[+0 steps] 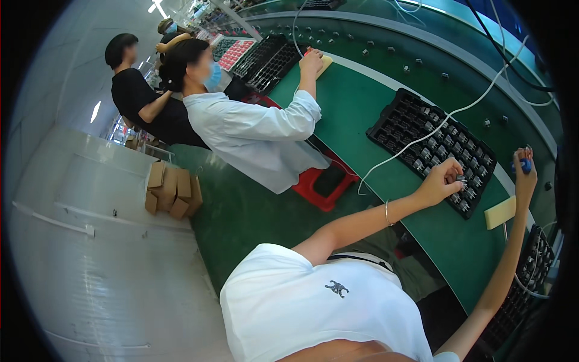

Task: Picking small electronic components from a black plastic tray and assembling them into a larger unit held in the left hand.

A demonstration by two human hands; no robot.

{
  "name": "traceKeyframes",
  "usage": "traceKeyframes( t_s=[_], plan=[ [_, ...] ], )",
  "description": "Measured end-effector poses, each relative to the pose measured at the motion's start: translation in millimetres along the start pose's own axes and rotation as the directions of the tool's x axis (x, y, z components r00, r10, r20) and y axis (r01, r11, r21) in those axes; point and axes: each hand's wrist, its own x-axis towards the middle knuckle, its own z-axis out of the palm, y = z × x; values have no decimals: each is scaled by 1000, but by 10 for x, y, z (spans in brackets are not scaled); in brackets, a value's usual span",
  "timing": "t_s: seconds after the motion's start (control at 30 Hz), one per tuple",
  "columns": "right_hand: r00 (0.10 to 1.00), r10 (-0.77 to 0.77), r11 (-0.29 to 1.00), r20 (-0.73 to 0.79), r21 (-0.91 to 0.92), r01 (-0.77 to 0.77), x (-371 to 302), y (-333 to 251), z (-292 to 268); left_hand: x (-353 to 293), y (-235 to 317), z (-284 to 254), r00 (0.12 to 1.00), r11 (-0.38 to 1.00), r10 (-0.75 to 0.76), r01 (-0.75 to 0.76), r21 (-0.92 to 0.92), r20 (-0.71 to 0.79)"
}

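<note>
My left hand (443, 181) is closed in a pinch over the near right part of a black compartment tray (392, 117). Between its fingertips is a small dark component (460, 178) with metal-looking parts. Rows of similar small components sit in the tray, while cells at its far left look bare. My right hand (526, 175) is raised at the far right beside the conveyor, closed round a blue-handled tool (525, 165); the tool's tip is not clear. Just below that hand, a yellow sponge-like block (500, 213) lies on the green bench (344, 114).
A conveyor (416, 72) carrying several small components runs along the bench's far side. A white cable (422, 137) crosses the tray. Another black tray (531, 265) stands beyond my right forearm. A co-worker in a pale shirt (241, 120) works further left, near a red stool (319, 190).
</note>
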Motion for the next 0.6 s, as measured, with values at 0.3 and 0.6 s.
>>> traceKeyframes(
  t_s=[0.3,0.6],
  plan=[
    [991,1,921,133,386,-53,-1132,-885,-107,-46,357,120,997,991,-40,49,-125,72],
    [991,26,892,129,444,-81,-1364,-1254,-91,-37,480,219,995,988,-58,69,-135,86]
  ],
)
